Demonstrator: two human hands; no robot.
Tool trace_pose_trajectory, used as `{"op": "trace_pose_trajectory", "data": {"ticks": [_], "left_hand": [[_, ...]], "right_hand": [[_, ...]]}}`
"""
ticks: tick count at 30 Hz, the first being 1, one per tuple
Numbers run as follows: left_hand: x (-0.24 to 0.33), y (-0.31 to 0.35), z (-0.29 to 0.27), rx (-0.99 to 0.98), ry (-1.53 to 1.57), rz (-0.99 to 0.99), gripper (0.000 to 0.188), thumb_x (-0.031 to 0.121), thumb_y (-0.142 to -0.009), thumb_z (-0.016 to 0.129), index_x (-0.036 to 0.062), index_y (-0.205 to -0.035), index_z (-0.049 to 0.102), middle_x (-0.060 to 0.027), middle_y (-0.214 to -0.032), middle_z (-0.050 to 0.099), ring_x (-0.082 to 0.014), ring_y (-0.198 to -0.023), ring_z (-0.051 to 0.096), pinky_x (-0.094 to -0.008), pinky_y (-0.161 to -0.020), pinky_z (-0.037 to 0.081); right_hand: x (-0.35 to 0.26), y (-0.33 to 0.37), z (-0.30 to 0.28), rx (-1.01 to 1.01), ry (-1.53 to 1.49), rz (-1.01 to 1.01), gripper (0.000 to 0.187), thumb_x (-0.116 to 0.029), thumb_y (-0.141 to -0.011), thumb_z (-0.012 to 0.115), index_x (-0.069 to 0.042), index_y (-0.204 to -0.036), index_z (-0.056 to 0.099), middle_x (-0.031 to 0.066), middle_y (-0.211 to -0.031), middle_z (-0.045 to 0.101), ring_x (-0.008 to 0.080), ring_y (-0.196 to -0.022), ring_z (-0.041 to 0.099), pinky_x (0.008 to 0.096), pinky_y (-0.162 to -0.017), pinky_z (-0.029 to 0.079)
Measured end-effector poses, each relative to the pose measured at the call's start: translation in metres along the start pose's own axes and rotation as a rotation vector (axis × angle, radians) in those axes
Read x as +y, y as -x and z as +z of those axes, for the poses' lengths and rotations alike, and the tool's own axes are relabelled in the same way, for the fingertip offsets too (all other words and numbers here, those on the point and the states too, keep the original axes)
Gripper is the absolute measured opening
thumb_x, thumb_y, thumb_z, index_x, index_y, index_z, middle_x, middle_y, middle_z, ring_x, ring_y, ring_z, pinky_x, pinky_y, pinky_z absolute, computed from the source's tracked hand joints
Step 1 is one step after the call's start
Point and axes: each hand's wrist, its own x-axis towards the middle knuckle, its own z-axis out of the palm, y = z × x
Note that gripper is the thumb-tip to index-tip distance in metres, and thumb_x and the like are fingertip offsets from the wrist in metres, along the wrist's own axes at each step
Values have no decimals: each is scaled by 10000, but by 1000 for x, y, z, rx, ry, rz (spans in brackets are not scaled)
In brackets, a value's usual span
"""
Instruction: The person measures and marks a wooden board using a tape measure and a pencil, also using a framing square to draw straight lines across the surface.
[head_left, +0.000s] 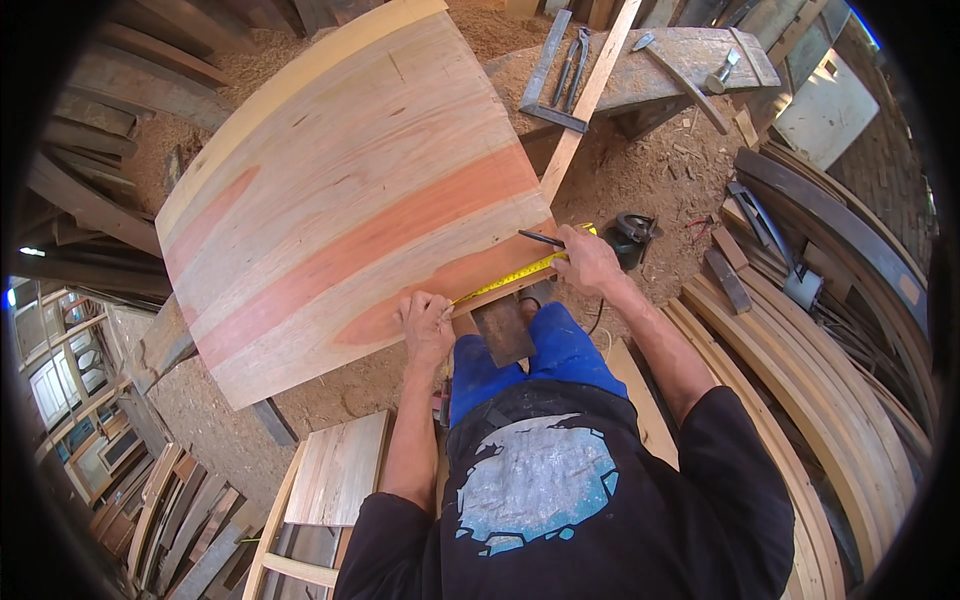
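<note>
A large wooden panel (330, 200) with reddish streaks lies before me. Along its near edge stretches a yellow tape measure (510, 279), its blade running between my two hands. My left hand (427, 325) is closed at the blade's left end, its fingers curled at the panel's edge; the very tip of the blade is hidden there. My right hand (588, 263) grips the tape measure at the right corner of the panel, with a bit of yellow showing beyond the knuckles. A dark pencil (541, 238) sticks out leftward from the right hand, over the panel.
A bench (690, 62) at the far right carries a metal square (546, 60), pincers (572, 68) and a hammer (690, 85). A dark power tool (634, 238) sits on the sawdust floor by my right hand. Long boards (790, 380) are stacked at right.
</note>
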Motion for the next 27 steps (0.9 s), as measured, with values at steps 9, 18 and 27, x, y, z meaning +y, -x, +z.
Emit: {"op": "trace_pose_trajectory", "data": {"ticks": [9,18,27], "left_hand": [[-3,0,1,-4,34,-3,113,103,-854,733,173,-882,649,-7,-924,552,-275,-973,505,-468,-870,334],[0,1,1,12,51,-4,125,82,-846,720,181,-881,652,-9,-919,549,-276,-980,504,-470,-871,322],[-1,2,1,-2,39,-11,156,58,-811,706,187,-886,660,-15,-925,547,-282,-986,504,-465,-857,319]], "right_hand": [[3,1,2,30,3,-44,328,-201,-877,731,-44,-1123,582,216,-1096,646,430,-1091,641,515,-924,518],[0,3,-1,29,-5,-36,351,-243,-887,736,-46,-1139,591,218,-1103,651,424,-1084,645,524,-910,519],[-39,38,15,520,-354,-253,339,-343,-1015,653,-13,-957,699,205,-956,737,371,-845,666,414,-793,539]]}}
